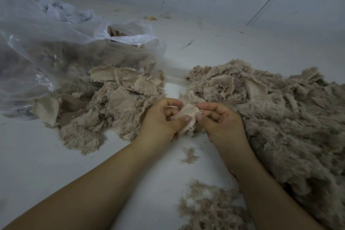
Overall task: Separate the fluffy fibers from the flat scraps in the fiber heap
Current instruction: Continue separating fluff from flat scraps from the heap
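Both hands pinch flat scrap (pixel 187 115) | left grip (pixel 164 117) clamped | right grip (pixel 222 119) clamped

No readable text.
Neither the plastic bag (pixel 46 43) at far left nor the fiber heap (pixel 270 108) at right carries lettering, labels or numbers.

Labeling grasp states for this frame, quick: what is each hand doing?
Left hand: fingers pinching the flat scrap.
Right hand: fingers pinching the same scrap's other edge.
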Demonstrator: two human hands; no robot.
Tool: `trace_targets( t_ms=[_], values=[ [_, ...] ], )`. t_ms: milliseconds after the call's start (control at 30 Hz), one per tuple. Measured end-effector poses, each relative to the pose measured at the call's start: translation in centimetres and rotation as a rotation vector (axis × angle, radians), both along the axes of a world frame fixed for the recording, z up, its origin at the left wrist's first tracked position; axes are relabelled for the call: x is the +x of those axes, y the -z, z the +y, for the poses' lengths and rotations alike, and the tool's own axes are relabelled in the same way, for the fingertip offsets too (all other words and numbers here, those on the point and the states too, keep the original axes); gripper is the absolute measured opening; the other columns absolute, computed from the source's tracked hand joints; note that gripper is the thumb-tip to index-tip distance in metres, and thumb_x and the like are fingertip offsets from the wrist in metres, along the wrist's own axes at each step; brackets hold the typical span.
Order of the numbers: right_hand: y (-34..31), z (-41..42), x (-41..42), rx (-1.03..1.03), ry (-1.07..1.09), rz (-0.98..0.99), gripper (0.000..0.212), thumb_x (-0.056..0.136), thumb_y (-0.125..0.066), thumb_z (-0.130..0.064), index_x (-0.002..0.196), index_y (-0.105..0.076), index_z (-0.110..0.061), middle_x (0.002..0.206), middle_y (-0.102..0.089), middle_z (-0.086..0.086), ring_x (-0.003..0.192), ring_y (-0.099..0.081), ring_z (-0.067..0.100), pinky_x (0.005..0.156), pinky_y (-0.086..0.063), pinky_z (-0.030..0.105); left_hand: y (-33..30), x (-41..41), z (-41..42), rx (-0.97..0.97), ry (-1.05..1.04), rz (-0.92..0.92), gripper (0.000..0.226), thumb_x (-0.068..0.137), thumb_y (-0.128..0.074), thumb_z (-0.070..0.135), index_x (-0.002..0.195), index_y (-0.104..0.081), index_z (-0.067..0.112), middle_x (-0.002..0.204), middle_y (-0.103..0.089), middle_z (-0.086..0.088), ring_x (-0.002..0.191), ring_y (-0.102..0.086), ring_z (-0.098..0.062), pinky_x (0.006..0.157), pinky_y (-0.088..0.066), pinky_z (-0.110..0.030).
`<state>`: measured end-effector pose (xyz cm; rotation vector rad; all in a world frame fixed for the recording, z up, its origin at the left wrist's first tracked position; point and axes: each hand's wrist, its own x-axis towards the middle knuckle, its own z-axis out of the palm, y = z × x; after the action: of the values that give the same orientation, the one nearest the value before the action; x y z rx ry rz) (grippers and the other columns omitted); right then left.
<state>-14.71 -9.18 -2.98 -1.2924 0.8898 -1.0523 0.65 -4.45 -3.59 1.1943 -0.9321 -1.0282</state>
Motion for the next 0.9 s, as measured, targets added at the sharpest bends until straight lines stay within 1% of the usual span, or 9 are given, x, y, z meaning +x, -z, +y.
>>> trace_targets(
  t_ms=[133, 267, 333, 400, 467, 533, 667, 800, 900],
  values=[
    [-0.08, 0.08, 0.03, -0.030, -0.007, -0.005, 0.013, 0.091, -0.062, 0.001, 0.099, -0.066, -0.008, 0.062, -0.065, -0.008, 0.043, -0.051, -0.001, 0.041, -0.038, 0.014, 0.19, 0.12, -0.07, 0.001, 0.047, 0.075, 0.008, 0.086, -0.071, 0.009, 0.091, -0.065, 0.012, 0.058, -0.061, -0.006, 0.038, -0.048, -0.014, 0.036, -0.035, -0.019],
    [-0.01, 0.14, 0.11, -0.029, -0.022, -0.034, 0.011, 0.093, -0.060, 0.000, 0.100, -0.066, -0.006, 0.060, -0.062, -0.010, 0.043, -0.050, -0.002, 0.043, -0.039, 0.010, 0.00, 0.11, 0.07, -0.053, 0.058, 0.087, 0.028, 0.086, -0.068, -0.003, 0.106, -0.056, 0.013, 0.071, -0.066, -0.006, 0.049, -0.058, -0.017, 0.040, -0.043, -0.024],
    [-0.21, 0.23, 0.13, -0.009, -0.024, -0.035, 0.014, 0.094, -0.060, -0.009, 0.105, -0.066, -0.003, 0.057, -0.063, -0.012, 0.045, -0.053, -0.002, 0.043, -0.040, 0.012, -0.10, 0.11, 0.17, -0.081, 0.095, 0.032, 0.034, 0.085, -0.066, -0.008, 0.109, -0.055, 0.013, 0.074, -0.067, -0.001, 0.054, -0.062, -0.016, 0.042, -0.047, -0.025],
    [-0.52, 0.25, 0.05, 0.057, -0.048, -0.072, 0.023, 0.090, -0.065, -0.014, 0.110, -0.065, -0.003, 0.069, -0.072, -0.005, 0.057, -0.064, 0.003, 0.050, -0.050, 0.017, -0.26, -0.11, 0.35, -0.096, 0.156, -0.014, 0.036, 0.086, -0.064, -0.011, 0.111, -0.054, 0.013, 0.079, -0.070, -0.002, 0.059, -0.065, -0.018, 0.043, -0.048, -0.025],
    [-0.67, 0.26, -0.02, 0.086, -0.061, -0.065, 0.031, 0.081, -0.071, -0.017, 0.109, -0.067, -0.006, 0.085, -0.076, 0.007, 0.073, -0.072, 0.018, 0.062, -0.059, 0.029, -0.42, -0.43, 0.61, -0.102, 0.215, -0.053, 0.039, 0.085, -0.063, -0.012, 0.113, -0.054, 0.013, 0.081, -0.068, -0.010, 0.062, -0.066, -0.020, 0.044, -0.048, -0.024],
    [-0.71, 0.37, -0.07, 0.051, -0.047, -0.012, 0.023, 0.082, -0.071, -0.012, 0.103, -0.070, -0.005, 0.090, -0.075, 0.016, 0.083, -0.072, 0.030, 0.074, -0.060, 0.040, -0.48, -0.62, 0.81, -0.081, 0.254, -0.099, 0.038, 0.084, -0.064, -0.009, 0.112, -0.052, 0.013, 0.082, -0.062, -0.026, 0.061, -0.064, -0.025, 0.043, -0.047, -0.024],
    [-0.47, 0.48, -0.16, -0.024, -0.039, 0.045, 0.006, 0.087, -0.068, -0.007, 0.089, -0.070, -0.001, 0.075, -0.071, 0.014, 0.066, -0.066, 0.020, 0.059, -0.056, 0.028, -0.35, -0.69, 0.75, 0.035, 0.210, -0.136, 0.029, 0.087, -0.070, 0.005, 0.103, -0.047, 0.011, 0.072, -0.063, -0.020, 0.052, -0.058, -0.026, 0.039, -0.046, -0.025],
    [-0.40, 0.35, -0.07, -0.021, -0.043, 0.049, 0.009, 0.091, -0.065, -0.010, 0.083, -0.068, -0.006, 0.075, -0.069, 0.016, 0.067, -0.063, 0.027, 0.062, -0.054, 0.036, -0.42, -0.81, 0.64, 0.092, 0.209, -0.187, 0.013, 0.090, -0.068, 0.013, 0.090, -0.057, 0.006, 0.062, -0.062, -0.019, 0.039, -0.056, -0.018, 0.036, -0.042, -0.022],
    [-0.24, 0.40, -0.06, -0.034, -0.017, 0.060, 0.017, 0.092, -0.065, -0.013, 0.075, -0.067, -0.013, 0.069, -0.068, 0.014, 0.063, -0.062, 0.026, 0.058, -0.053, 0.034, -0.65, -0.72, 0.77, 0.090, 0.256, -0.178, 0.014, 0.093, -0.063, 0.009, 0.084, -0.064, -0.002, 0.057, -0.061, -0.016, 0.036, -0.054, -0.014, 0.036, -0.040, -0.020]
  ],
)
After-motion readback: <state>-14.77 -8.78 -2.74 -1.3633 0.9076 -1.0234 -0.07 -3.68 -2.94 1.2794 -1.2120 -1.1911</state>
